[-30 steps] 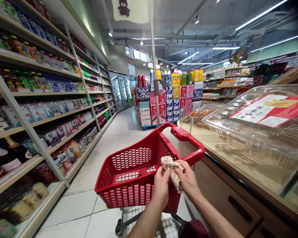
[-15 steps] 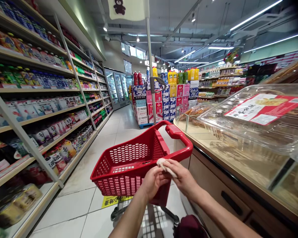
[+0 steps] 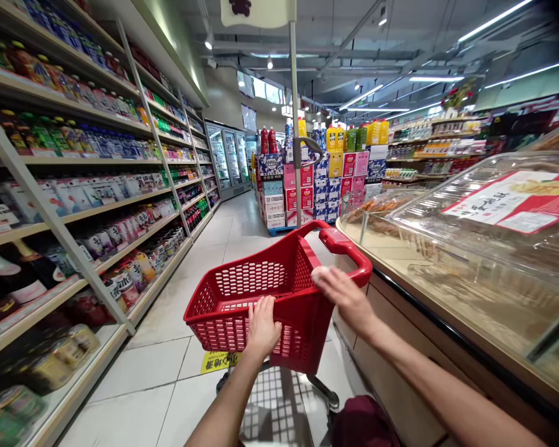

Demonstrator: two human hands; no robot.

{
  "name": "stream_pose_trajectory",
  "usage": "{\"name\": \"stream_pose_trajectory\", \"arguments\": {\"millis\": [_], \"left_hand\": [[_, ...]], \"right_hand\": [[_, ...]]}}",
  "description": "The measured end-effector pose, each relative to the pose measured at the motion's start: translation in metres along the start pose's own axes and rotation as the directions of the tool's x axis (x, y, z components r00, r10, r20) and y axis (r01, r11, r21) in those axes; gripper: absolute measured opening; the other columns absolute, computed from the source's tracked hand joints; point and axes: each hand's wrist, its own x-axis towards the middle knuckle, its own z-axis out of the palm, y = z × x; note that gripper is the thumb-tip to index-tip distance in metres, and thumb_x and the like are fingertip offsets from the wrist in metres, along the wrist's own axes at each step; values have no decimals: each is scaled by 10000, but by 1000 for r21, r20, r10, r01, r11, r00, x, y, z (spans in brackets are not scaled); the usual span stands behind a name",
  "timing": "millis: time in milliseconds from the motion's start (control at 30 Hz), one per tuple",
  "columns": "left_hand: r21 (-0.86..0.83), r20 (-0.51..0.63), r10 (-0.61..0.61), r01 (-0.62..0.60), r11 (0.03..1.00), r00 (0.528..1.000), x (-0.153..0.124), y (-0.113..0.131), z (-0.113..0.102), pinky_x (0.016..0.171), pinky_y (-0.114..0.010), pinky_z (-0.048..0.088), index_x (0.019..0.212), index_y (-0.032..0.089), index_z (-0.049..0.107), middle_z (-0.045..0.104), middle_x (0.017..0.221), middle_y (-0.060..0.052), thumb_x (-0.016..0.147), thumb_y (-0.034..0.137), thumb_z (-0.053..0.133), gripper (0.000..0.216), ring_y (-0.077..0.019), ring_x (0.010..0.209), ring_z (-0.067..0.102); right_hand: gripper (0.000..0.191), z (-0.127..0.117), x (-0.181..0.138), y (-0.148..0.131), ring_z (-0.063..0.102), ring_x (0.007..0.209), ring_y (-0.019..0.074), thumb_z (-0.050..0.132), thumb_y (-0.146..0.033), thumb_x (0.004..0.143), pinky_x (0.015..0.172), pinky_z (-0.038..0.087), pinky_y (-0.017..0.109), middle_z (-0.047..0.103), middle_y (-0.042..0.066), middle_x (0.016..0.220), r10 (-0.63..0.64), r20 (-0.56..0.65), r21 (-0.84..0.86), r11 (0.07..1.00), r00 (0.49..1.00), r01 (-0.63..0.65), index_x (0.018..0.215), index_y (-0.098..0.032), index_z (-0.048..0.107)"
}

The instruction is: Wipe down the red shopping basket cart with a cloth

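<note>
A red plastic shopping cart (image 3: 302,329) stands right in front of me, its basket turned to the left. My left hand (image 3: 263,325) grips the near rim of the basket, fingers curled over the edge and thumb outside. With my right hand (image 3: 347,299) I press a crumpled white cloth (image 3: 323,274) on the cart's near top rim, close to where it curves into the red handle (image 3: 347,251). Most of the cloth is hidden under my fingers. Nothing shows inside the part of the basket I can see.
Drink shelves (image 3: 116,214) run along the left. On the right a wooden counter (image 3: 447,347) carries clear plastic food boxes (image 3: 507,205), close to the cart. Stacked drink cartons (image 3: 307,186) stand ahead beside a pole (image 3: 294,93). A yellow floor sticker (image 3: 214,362) lies below the cart.
My hands have come apart. The left one has moved from beside the cloth to the basket rim. My right hand keeps the cloth, now laid on the rim. The view has shifted slightly left.
</note>
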Motion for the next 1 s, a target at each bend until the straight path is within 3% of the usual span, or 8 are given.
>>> {"name": "stream_pose_trajectory", "arguments": {"millis": [133,233,333,400,567,767,933,1000], "left_hand": [[8,20,-35,35,999,999,-7,3,3,1085,-413,83,1304,85,316,322,1393,-82,650,151,430,667,-203,1302,194],[3,24,-30,30,1000,999,-12,5,2,1088,-409,80,1309,86,307,312,1398,-77,653,159,428,671,-203,1307,182],[12,33,-23,22,1000,999,-19,7,1,1089,-411,80,1315,94,296,298,1406,-72,658,158,420,672,-199,1310,176],[24,34,-23,22,999,999,-24,9,2,1087,-417,88,1317,101,294,296,1407,-70,660,152,415,670,-200,1310,179],[43,-29,-6,8,999,1000,-40,16,7,1087,-427,84,1328,109,275,271,1419,-65,661,149,407,681,-203,1316,160],[50,-17,41,-40,998,999,-52,20,8,1086,-414,94,1348,115,229,230,1436,-53,662,168,399,709,-190,1320,146],[67,-1,28,-28,997,1000,-60,23,10,1087,-412,78,1358,97,200,187,1447,-49,656,196,393,735,-192,1328,116],[96,-8,24,-24,995,1000,-63,25,12,1086,-417,71,1362,91,189,164,1452,-47,658,199,386,739,-197,1331,102]], "right_hand": [[472,-13,-22,19,275,1274,214,347,-15,817,1049,304,448,461,32,1294,144,-159,-47,987,977,-153,1220,-216,489],[461,4,-60,-20,307,1254,216,370,-52,828,1028,336,437,462,31,1291,143,-142,67,989,979,-135,1239,-238,466],[446,15,-87,-54,427,1179,157,385,-91,843,952,441,319,535,-25,1219,3,-15,190,982,1000,0,1228,-301,466],[453,5,-85,-50,466,1147,149,387,-85,839,939,453,309,537,-28,1219,2,-10,209,978,1000,0,1225,-309,467],[508,-25,-60,-21,310,1255,230,352,-17,809,1032,297,490,430,45,1320,208,-255,66,978,944,-198,1261,-233,436],[466,-17,-109,-49,403,1201,172,358,-19,801,949,443,333,561,23,1193,-24,31,119,993,999,20,1173,-238,533],[532,-56,-69,-10,343,1244,210,321,-7,772,1026,328,446,432,47,1319,215,-217,-72,969,952,-235,1236,-219,471],[524,-54,-52,-13,295,1269,212,313,-2,774,1039,301,463,463,41,1295,203,-216,-128,964,955,-234,1218,-216,492]]}}
